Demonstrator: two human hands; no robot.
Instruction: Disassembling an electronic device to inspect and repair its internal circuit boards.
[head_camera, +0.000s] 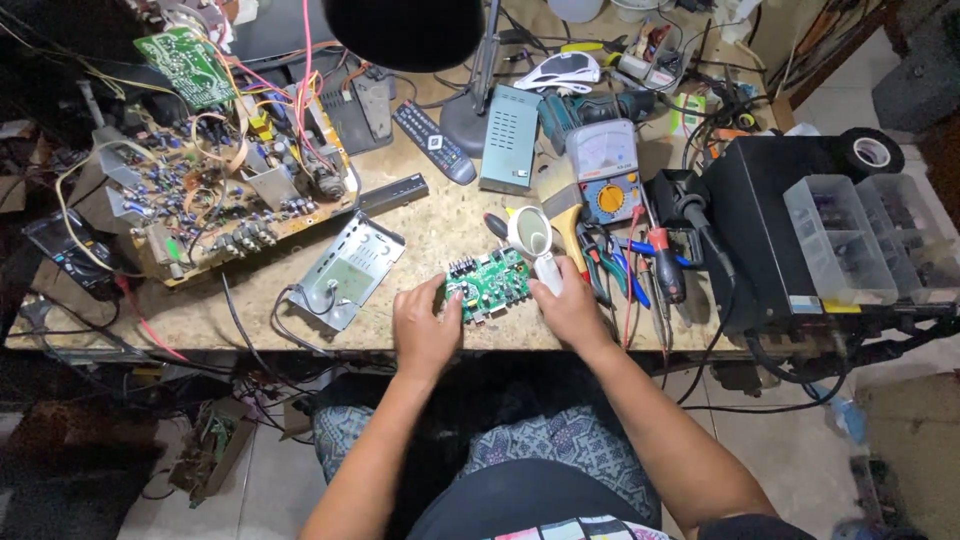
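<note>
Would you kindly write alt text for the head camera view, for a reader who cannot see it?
Seen from above, a person's left hand steadies a small green circuit board at a cluttered workbench while the right hand holds a white-handled magnifying glass over it. An analog multimeter, remote control and larger wired circuit board lie around.

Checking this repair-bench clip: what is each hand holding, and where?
Left hand holds the green circuit board by its left edge; right hand holds the magnifying glass by its handle.

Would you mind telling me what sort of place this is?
Most likely an electronics repair bench: a small green circuit board lies between the hands, with a dial meter and a large opened chassis full of wiring on the table.
</note>
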